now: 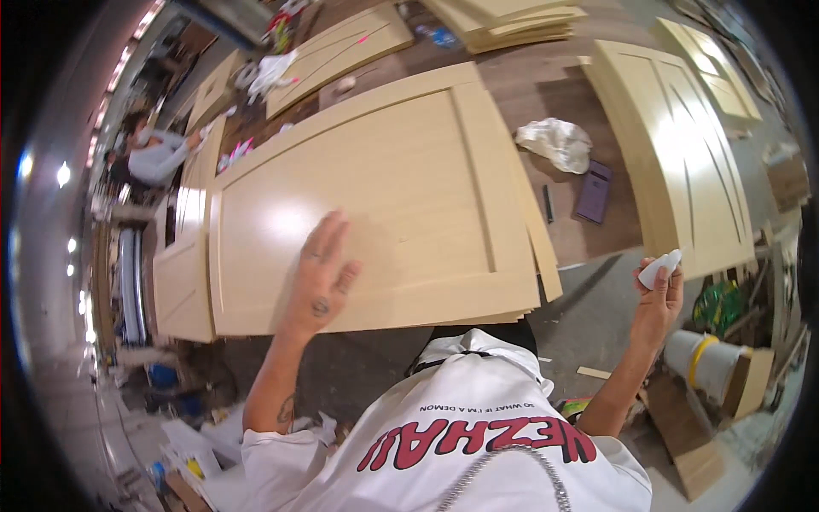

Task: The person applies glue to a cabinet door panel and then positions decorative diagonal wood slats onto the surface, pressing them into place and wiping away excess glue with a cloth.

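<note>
A cream framed cabinet door (418,192) lies face up on top of a stack at the middle of the view, its near edge just in front of the person's waist. The left hand (322,271) is flat and extended over the door's recessed centre, fingers close together and holding nothing; I cannot tell how firmly it touches. The right hand (662,296), raised well apart from the door, has its fingers closed around 1 small white object (657,271) of unclear kind.

Right of the door, on the brown tabletop (525,90), lie a crumpled white cloth (556,143), a purple rectangular case-like item (593,192) and 1 slim black stick (548,204). Farther right stands another stack of cream doors (670,145); below it is a white cylinder (701,358) with 1 yellow band. At far left, a co-worker (156,160) in a pale top reaches toward other cream panels (189,205).
</note>
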